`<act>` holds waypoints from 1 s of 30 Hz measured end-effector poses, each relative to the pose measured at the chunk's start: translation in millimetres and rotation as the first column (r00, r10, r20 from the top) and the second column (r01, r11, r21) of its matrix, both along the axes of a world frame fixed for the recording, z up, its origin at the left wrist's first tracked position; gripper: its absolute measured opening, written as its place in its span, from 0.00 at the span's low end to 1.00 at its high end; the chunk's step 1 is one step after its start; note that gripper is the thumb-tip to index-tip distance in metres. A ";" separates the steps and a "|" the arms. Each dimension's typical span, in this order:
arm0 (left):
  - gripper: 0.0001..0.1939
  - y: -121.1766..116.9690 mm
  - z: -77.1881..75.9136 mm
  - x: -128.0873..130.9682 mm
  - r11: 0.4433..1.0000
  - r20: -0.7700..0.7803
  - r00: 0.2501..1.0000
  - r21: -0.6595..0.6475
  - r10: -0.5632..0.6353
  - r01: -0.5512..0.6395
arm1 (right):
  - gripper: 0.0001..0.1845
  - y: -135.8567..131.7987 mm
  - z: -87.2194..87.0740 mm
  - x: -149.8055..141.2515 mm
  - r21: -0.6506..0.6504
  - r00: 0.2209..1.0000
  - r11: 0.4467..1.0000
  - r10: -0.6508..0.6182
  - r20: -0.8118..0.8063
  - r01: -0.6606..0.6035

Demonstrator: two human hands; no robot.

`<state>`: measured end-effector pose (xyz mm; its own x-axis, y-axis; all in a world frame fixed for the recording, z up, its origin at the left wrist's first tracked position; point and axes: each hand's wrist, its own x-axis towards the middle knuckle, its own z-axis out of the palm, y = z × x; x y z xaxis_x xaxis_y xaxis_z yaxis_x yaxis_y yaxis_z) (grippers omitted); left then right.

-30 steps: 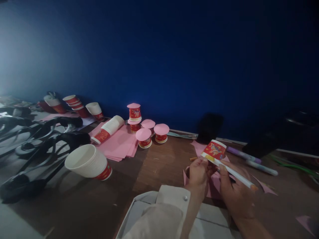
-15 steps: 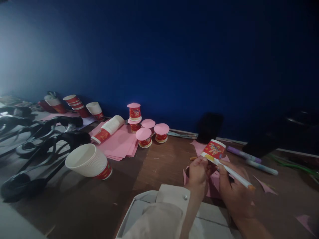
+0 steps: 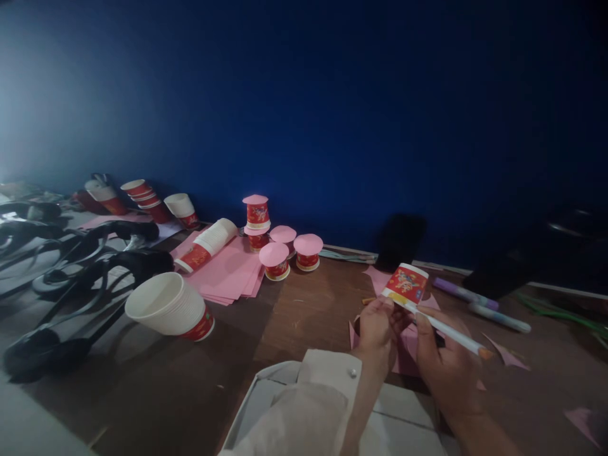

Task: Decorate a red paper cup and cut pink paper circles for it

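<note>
My left hand (image 3: 377,326) is closed on the rim of a small red paper cup (image 3: 406,284), held upside down above a pink paper sheet (image 3: 407,345) on the brown table (image 3: 304,316). My right hand (image 3: 444,364) grips a white pen (image 3: 449,334), its tip against the cup's rim. The pen's orange end points right.
Several pink-topped red cups (image 3: 278,244) stand by a pink paper stack (image 3: 223,275) with a sleeve of cups (image 3: 206,245) on it. A stack of white cups (image 3: 168,307) lies at left, beside black cables (image 3: 71,272). Markers (image 3: 498,316) lie at right. A white box (image 3: 403,424) sits before me.
The cup and both hands have shifted slightly up and left; the grips are unchanged.
</note>
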<state>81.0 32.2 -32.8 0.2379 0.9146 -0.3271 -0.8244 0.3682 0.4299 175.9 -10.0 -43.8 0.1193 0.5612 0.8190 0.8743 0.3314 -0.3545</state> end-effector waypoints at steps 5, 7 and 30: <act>0.19 -1.7 3.2 -2.2 1.000 0.007 1.000 0.019 -0.017 0.017 | 0.10 -0.8 1.8 -1.2 -0.008 0.999 0.999 -0.049 -0.012 0.049; 0.19 -1.8 4.8 -2.2 1.000 0.006 1.000 0.010 -0.015 0.015 | 0.10 -1.2 1.8 -0.9 -0.009 0.999 0.999 -0.037 -0.003 0.037; 0.12 -1.1 0.0 -1.6 0.998 0.029 1.000 -0.066 0.002 0.000 | 0.12 -4.7 -0.9 -1.1 -0.045 0.986 0.995 -0.090 -0.142 0.085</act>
